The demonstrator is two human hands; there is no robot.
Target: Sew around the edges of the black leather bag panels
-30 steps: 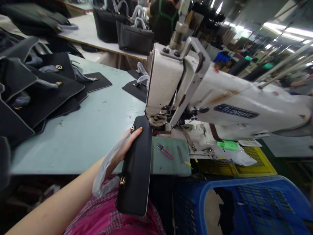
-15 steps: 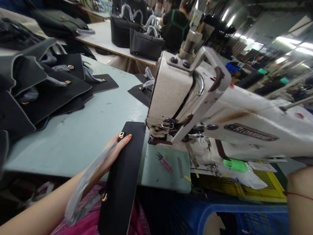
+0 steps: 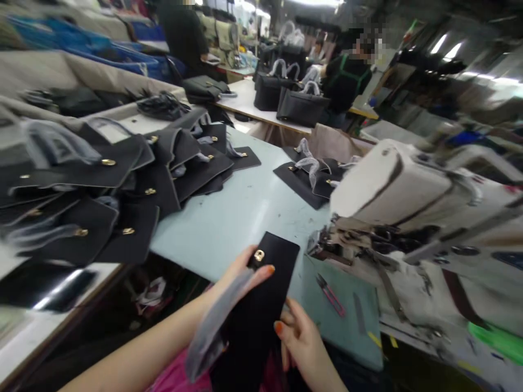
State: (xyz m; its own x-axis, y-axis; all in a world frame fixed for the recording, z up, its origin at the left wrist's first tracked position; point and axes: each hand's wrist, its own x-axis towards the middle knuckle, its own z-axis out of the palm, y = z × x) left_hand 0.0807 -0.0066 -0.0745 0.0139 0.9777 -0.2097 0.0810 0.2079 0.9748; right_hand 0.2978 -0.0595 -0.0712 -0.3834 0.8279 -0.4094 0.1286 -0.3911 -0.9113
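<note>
A pale blue-green table (image 3: 245, 207) fills the middle of the head view, with piled black leather pieces (image 3: 200, 177) on its left and a white sewing machine (image 3: 363, 179) on its right. Over its near edge, the left hand (image 3: 235, 276) pinches a black panel (image 3: 275, 275) by the gold buckle (image 3: 259, 255). The right hand (image 3: 303, 338) curls at the panel's right edge; whether it grips, I cannot tell. Small scissors (image 3: 330, 295) lie beside the machine.
</note>
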